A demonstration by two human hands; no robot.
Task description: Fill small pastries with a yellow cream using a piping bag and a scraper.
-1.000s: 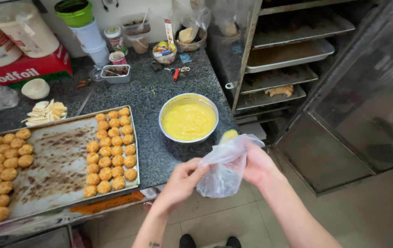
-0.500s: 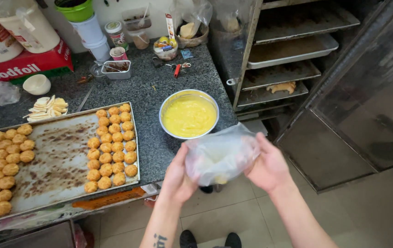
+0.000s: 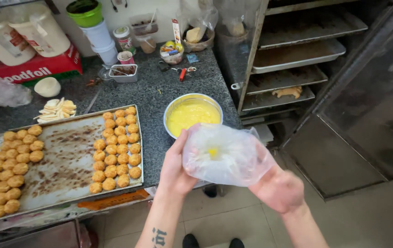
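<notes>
Head | plastic bag (image 3: 226, 154) held between left hand (image 3: 175, 167) and right hand (image 3: 276, 188)

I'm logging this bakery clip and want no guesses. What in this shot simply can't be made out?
Head view, the only one:
- Plastic bag: cloudy film hides its contents, bar a yellow spot.
- Right hand: motion-blurred; fingers unclear.
- Left hand: fingertips hidden behind the bag.
- Baking tray: left end cut off by the frame edge.
- Bowl: near rim covered by the bag.
</notes>
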